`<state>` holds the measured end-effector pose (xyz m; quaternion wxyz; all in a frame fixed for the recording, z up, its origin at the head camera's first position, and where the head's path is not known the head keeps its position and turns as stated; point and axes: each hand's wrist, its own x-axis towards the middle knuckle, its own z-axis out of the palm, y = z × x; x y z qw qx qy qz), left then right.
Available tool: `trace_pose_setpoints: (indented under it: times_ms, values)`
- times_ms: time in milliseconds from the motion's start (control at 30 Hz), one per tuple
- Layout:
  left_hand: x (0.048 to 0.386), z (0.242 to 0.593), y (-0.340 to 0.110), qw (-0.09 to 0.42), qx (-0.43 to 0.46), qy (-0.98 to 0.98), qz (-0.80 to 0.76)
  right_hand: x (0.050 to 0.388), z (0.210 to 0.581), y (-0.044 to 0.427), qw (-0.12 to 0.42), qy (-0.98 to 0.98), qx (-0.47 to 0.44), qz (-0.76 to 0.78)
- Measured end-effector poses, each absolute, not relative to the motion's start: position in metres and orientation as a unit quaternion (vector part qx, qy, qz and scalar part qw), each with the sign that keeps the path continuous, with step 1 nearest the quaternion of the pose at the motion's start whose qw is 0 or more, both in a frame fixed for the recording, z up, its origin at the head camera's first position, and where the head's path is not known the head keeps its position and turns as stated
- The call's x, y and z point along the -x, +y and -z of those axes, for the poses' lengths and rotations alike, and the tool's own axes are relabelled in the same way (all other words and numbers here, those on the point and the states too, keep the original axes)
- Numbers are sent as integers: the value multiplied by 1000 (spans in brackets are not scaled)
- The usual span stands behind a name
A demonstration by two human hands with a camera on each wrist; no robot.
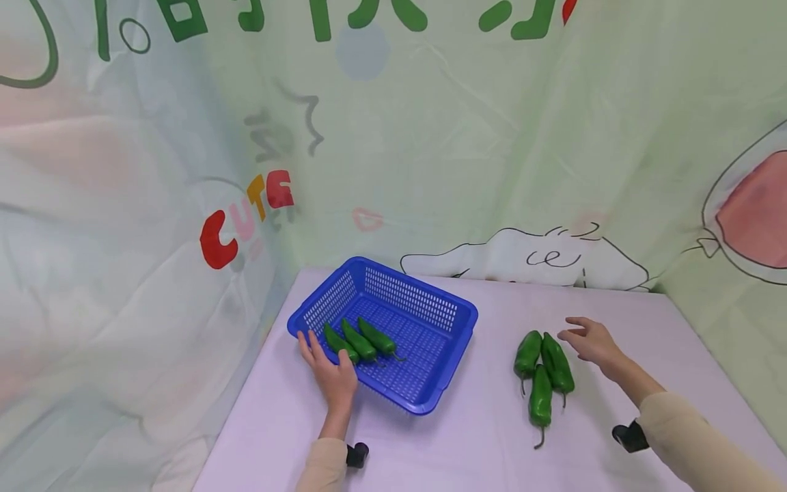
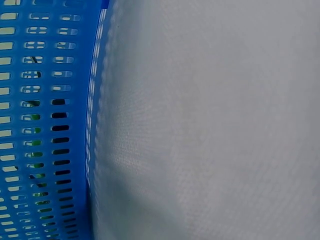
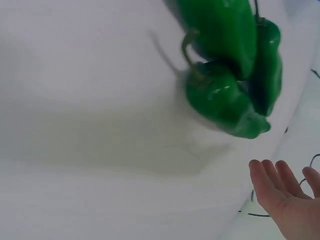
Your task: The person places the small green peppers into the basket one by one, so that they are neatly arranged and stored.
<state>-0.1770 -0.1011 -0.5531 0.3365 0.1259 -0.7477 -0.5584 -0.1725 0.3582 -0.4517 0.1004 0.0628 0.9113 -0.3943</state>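
A blue plastic basket (image 1: 424,372) with slotted walls stands left of centre on the table, and several green peppers (image 1: 363,339) lie in its near left part. My left hand (image 1: 335,379) rests with spread fingers against the basket's near left rim. To the right, 3 green peppers (image 1: 541,396) lie together on the table. Just right of that group my right hand (image 1: 591,343) hovers, fingers extended and holding nothing. In the right wrist view the hand (image 3: 287,197) is apart from the green peppers (image 3: 222,97). The left wrist view shows the basket's slotted wall (image 2: 45,125) but no fingers.
A pale lilac cloth covers the table (image 1: 479,437). Behind it hangs a printed fabric backdrop (image 1: 430,150), which also encloses the left and right sides. A black wrist camera (image 1: 631,436) sits on the right forearm, another camera (image 1: 356,455) on the left.
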Motion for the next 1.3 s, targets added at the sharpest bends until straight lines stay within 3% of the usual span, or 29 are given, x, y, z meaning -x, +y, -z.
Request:
trace_pose_setpoints:
  times_ms: [433, 1300]
  values:
    - [179, 553, -99, 338, -127, -743, 563, 163, 493, 373, 136, 903, -88, 398]
    - [179, 554, -101, 340, -131, -751, 550, 174, 514, 365, 100, 913, -81, 387]
